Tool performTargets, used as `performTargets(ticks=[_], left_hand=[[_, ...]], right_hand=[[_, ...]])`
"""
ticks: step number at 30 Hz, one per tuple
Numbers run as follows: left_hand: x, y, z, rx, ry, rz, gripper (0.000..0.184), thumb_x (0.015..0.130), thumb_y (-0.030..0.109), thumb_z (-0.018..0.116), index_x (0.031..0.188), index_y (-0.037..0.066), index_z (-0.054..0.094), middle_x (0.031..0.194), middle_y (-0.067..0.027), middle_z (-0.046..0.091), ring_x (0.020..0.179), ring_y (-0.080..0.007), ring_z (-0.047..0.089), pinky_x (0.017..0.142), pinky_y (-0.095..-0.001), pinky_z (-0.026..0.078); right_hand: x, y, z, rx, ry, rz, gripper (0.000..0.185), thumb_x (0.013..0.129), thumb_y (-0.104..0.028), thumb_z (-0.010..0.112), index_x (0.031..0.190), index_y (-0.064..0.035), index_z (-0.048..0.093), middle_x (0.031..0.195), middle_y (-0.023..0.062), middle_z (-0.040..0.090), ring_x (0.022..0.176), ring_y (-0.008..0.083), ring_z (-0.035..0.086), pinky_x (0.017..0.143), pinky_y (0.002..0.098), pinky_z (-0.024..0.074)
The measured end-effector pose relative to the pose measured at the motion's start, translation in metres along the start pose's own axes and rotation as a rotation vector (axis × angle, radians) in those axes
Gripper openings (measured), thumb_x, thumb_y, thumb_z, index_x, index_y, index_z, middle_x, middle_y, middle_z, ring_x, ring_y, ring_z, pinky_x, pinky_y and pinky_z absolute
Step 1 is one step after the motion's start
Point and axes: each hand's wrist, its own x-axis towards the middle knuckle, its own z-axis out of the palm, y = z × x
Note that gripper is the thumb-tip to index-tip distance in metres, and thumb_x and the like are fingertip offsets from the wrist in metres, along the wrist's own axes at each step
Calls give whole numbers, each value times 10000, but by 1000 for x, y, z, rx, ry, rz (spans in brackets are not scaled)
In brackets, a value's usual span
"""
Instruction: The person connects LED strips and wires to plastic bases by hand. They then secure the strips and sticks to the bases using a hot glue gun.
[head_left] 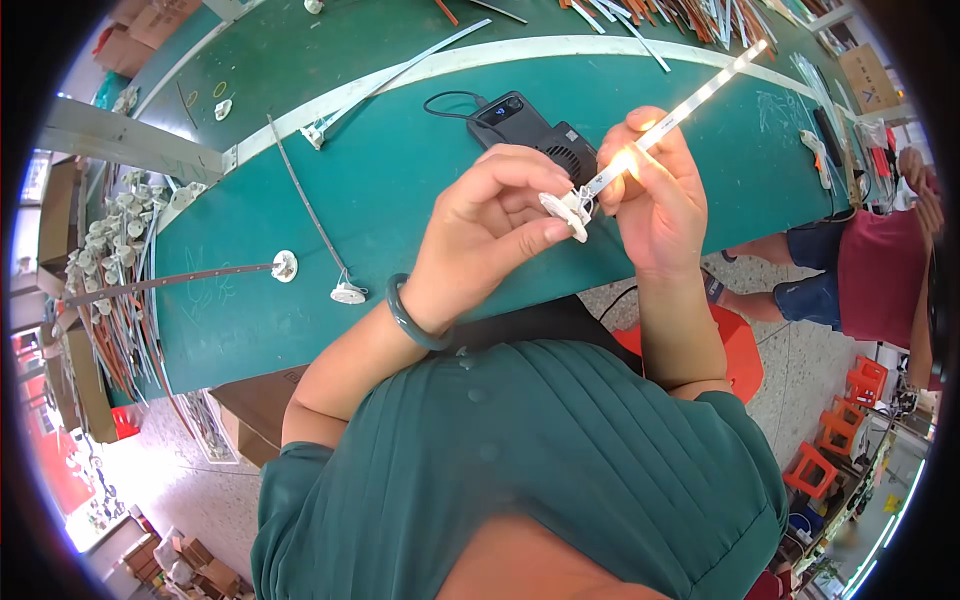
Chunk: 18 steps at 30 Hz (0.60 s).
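My left hand (500,215) holds a white round connector piece (568,212) between thumb and fingers. Thin wires run from this piece to a lit LED strip (700,95), which slants up to the right and glows along its length. The fingers of my right hand (655,195) pinch the strip near its lower end. Behind my hands, on the green table (400,190), lie a black device (512,118) with a small display and a cable, and a dark fan-like unit (565,150) beside it.
Two unlit strips with round white ends (285,266) (348,293) lie at the left. Beyond them is a heap of white pieces (115,240). More strips (640,25) lie along the back. A person in a red shirt (885,265) is at the right, near red stools (810,470).
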Motion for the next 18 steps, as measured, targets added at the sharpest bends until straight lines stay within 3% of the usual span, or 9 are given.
performTargets(ticks=[5, 9, 12, 18], left_hand=[[-4, 8, -6, 383, 0, 168, 268, 820, -69, 651, 1075, 7, 614, 1093, -127, 576, 983, -208, 612, 830, -312, 552], [-6, 11, -11, 536, -9, 245, 267, 812, -74, 650, 1065, 6, 619, 1119, -147, 579, 985, -214, 616, 832, -304, 559], [-8, 13, -14, 645, -66, 259, 321, 846, -71, 608, 1153, 9, 561, 1160, -167, 557, 1028, -226, 602, 848, -322, 527], [-14, 13, -9, 643, 175, 108, 508, 775, -123, 629, 1252, 14, 521, 1221, -159, 511, 1026, -228, 620, 855, -317, 527]], right_hand=[[-1, -3, -3, 22, -87, -13, 306, 903, -49, 534, 1196, 2, 461, 964, 163, 611, 669, 178, 597, 591, 270, 500], [0, -5, 4, -21, -102, -4, 252, 939, -42, 490, 1184, 8, 460, 955, 163, 622, 678, 145, 595, 582, 263, 491], [1, -3, 2, -47, -109, -24, 250, 935, -34, 497, 1179, 7, 462, 961, 164, 624, 693, 145, 604, 594, 260, 500], [19, -24, -32, -426, 69, -284, 234, 931, -25, 522, 1157, 10, 473, 962, 159, 631, 725, 134, 618, 624, 250, 513]])
